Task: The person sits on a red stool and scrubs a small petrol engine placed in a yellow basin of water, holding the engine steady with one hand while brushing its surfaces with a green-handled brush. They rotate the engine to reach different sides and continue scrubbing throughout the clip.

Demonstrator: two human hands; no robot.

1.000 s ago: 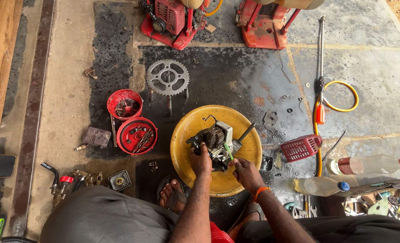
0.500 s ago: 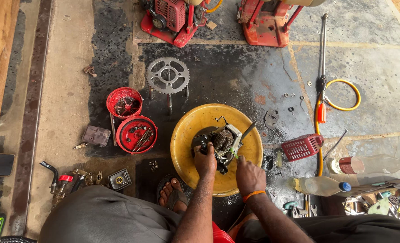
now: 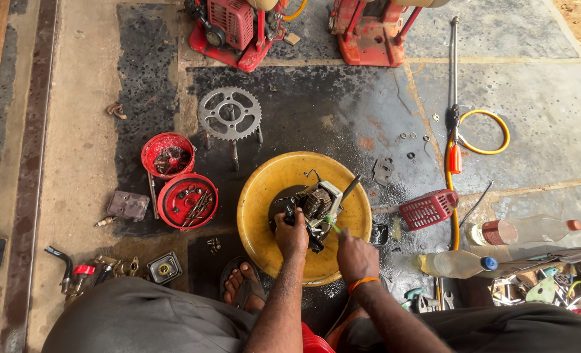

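Head view: left hand [image 3: 291, 233] grips the small engine block [image 3: 314, 208], which sits in the yellow basin [image 3: 264, 196] on the floor. Right hand [image 3: 356, 257] is closed around a green-handled tool [image 3: 330, 224] touching the engine. Left of the hands stand two red bowls of parts [image 3: 187, 200]; beyond them lies a sprocket [image 3: 229, 114]. To the right lie a red grille cover [image 3: 427, 208] and plastic bottles [image 3: 457, 264].

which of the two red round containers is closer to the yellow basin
The lower red container, holding loose metal parts, lies closer to the yellow basin. The other red container sits farther up and left, nearer the sprocket.
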